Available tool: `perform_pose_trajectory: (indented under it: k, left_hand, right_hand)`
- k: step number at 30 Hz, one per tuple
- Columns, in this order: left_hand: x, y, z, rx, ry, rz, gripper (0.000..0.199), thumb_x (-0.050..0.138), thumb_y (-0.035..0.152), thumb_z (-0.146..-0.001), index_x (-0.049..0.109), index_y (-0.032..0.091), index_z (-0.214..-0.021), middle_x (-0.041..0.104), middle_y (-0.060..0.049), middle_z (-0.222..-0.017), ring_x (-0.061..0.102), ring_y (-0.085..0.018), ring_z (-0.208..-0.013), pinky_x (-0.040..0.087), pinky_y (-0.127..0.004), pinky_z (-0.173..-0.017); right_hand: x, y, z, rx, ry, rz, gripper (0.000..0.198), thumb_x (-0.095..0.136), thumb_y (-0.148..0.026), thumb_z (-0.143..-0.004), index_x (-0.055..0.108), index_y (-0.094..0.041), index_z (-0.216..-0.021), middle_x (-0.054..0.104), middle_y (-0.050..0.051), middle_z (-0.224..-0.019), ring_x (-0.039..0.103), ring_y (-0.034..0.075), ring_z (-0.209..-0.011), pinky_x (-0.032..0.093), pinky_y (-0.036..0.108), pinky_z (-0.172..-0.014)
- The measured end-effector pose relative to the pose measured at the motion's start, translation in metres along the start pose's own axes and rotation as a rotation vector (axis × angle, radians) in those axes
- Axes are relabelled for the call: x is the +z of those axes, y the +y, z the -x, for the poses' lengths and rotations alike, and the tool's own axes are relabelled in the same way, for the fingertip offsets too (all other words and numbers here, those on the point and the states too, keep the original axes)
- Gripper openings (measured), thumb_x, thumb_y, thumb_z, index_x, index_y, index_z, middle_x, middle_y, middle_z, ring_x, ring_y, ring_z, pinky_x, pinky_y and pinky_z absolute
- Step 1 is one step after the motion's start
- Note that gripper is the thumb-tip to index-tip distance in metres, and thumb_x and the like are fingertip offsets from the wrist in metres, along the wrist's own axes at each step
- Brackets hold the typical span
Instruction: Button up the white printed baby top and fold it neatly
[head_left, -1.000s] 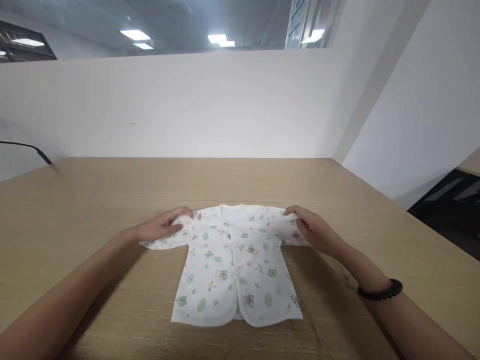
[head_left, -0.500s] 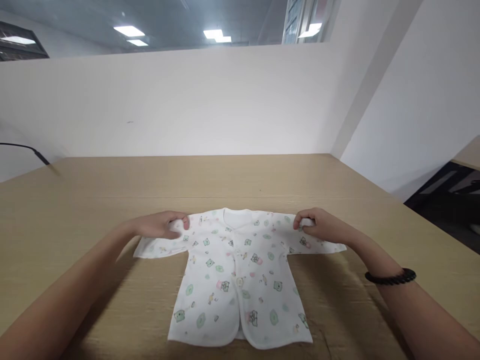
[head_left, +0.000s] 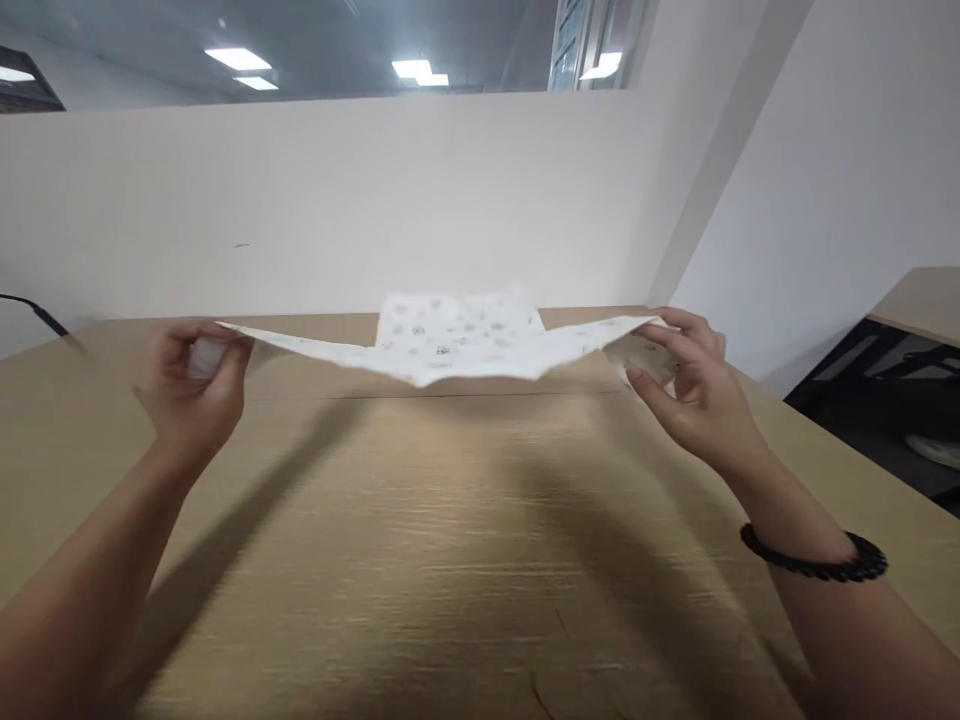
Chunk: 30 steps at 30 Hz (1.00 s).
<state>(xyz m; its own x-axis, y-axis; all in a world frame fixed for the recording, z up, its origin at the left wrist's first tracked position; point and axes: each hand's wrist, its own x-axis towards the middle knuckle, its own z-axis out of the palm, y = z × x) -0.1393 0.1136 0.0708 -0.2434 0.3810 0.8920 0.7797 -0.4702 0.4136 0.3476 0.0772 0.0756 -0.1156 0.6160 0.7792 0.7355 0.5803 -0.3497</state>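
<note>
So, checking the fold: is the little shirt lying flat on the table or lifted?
Lifted: left hand and right hand hold the shirt stretched above the table.

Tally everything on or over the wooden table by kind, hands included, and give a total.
Bare hands: 2, left hand and right hand
White printed baby shirt, held stretched between both hands above the light wooden table: 1
Black beaded bracelet on the right wrist: 1
Total: 4

bright overhead ceiling panels | soft shadows on table [head_left: 465, 560] | motion blur | wide-angle edge distortion
</note>
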Motion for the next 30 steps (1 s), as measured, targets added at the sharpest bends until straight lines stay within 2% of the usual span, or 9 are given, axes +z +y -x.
perform_pose_trajectory:
  k: [1,3,8,10,13,18,20,24,30]
  left_hand:
    - [-0.005,0.003,-0.004,0.005,-0.016,0.079,0.035,0.070,0.044,-0.076,0.049,0.018,-0.086,0.062,-0.006,-0.090,0.061,-0.019,-0.085,0.050,-0.032,-0.080]
    - [-0.015,0.008,-0.013,-0.031,-0.323,0.232,0.038,0.075,0.043,-0.072,0.047,0.019,-0.080,0.062,-0.004,-0.083,0.061,-0.017,-0.076,0.050,-0.028,-0.070]
    - [-0.024,0.024,-0.025,-0.273,-1.831,0.285,0.032,0.069,0.046,-0.079,0.058,0.020,-0.095,0.066,-0.003,-0.090,0.062,-0.020,-0.085,0.050,-0.029,-0.073]
    - [-0.019,0.029,-0.024,-0.314,-2.139,0.287,0.049,0.078,0.045,-0.070,0.060,0.023,-0.109,0.068,-0.003,-0.099,0.062,-0.024,-0.095,0.049,-0.032,-0.083]
    - [-0.008,0.031,-0.019,-0.234,-2.104,0.291,0.059,0.079,0.049,-0.067,0.059,0.026,-0.117,0.065,-0.004,-0.112,0.056,-0.028,-0.108,0.045,-0.034,-0.094]
    - [0.008,0.028,0.006,-0.223,-1.853,-0.081,0.069,0.072,0.050,-0.072,0.046,0.022,-0.129,0.052,-0.011,-0.131,0.048,-0.034,-0.119,0.044,-0.037,-0.092]
    - [0.015,0.028,0.019,-0.219,-1.832,-0.216,0.071,0.078,0.046,-0.064,0.047,0.020,-0.122,0.056,-0.011,-0.119,0.054,-0.033,-0.105,0.044,-0.036,-0.082]
    - [0.023,0.032,0.030,-0.139,-1.937,-0.059,0.033,0.071,0.032,-0.063,0.050,0.020,-0.084,0.051,0.000,-0.078,0.046,-0.018,-0.067,0.034,-0.027,-0.059]
    - [0.021,0.033,0.019,-0.157,-2.024,0.200,0.021,0.059,0.032,-0.073,0.043,0.019,-0.077,0.039,0.001,-0.076,0.036,-0.015,-0.066,0.031,-0.025,-0.058]
  right_hand:
    - [-0.006,-0.001,-0.001,0.028,-0.075,-0.061,0.026,0.059,-0.038,-0.088,0.064,-0.028,-0.112,0.055,0.008,-0.126,0.046,0.032,-0.123,0.038,0.052,-0.102]
    - [-0.018,0.002,-0.001,0.113,-0.398,-0.225,0.019,0.060,-0.042,-0.088,0.070,-0.028,-0.096,0.062,0.006,-0.115,0.056,0.028,-0.109,0.047,0.044,-0.091]
    - [-0.028,0.014,-0.002,0.319,-1.444,-0.313,0.021,0.063,-0.034,-0.082,0.071,-0.025,-0.100,0.068,0.003,-0.101,0.063,0.024,-0.091,0.049,0.034,-0.077]
    - [-0.027,0.015,-0.002,0.341,-1.581,-0.244,0.023,0.066,-0.033,-0.077,0.071,-0.023,-0.098,0.068,0.002,-0.094,0.062,0.024,-0.086,0.047,0.032,-0.073]
    - [-0.023,0.018,0.000,0.358,-1.537,-0.207,0.024,0.064,-0.041,-0.078,0.069,-0.022,-0.092,0.067,0.003,-0.091,0.060,0.024,-0.085,0.045,0.032,-0.072]
    - [-0.009,0.026,0.009,0.472,-1.134,0.050,0.049,0.067,-0.048,-0.071,0.059,-0.024,-0.113,0.059,0.009,-0.115,0.054,0.030,-0.104,0.044,0.038,-0.082]
    - [-0.002,0.025,0.014,0.459,-1.144,0.059,0.047,0.069,-0.040,-0.067,0.058,-0.021,-0.108,0.059,0.010,-0.113,0.053,0.030,-0.102,0.043,0.038,-0.082]
    - [0.005,0.019,0.016,0.425,-1.228,-0.052,0.014,0.059,-0.029,-0.072,0.052,-0.021,-0.081,0.058,0.003,-0.084,0.051,0.021,-0.077,0.038,0.032,-0.066]
    - [-0.004,0.028,0.011,0.435,-1.202,-0.315,0.022,0.055,-0.042,-0.084,0.045,-0.022,-0.082,0.047,-0.003,-0.074,0.043,0.014,-0.066,0.037,0.026,-0.060]
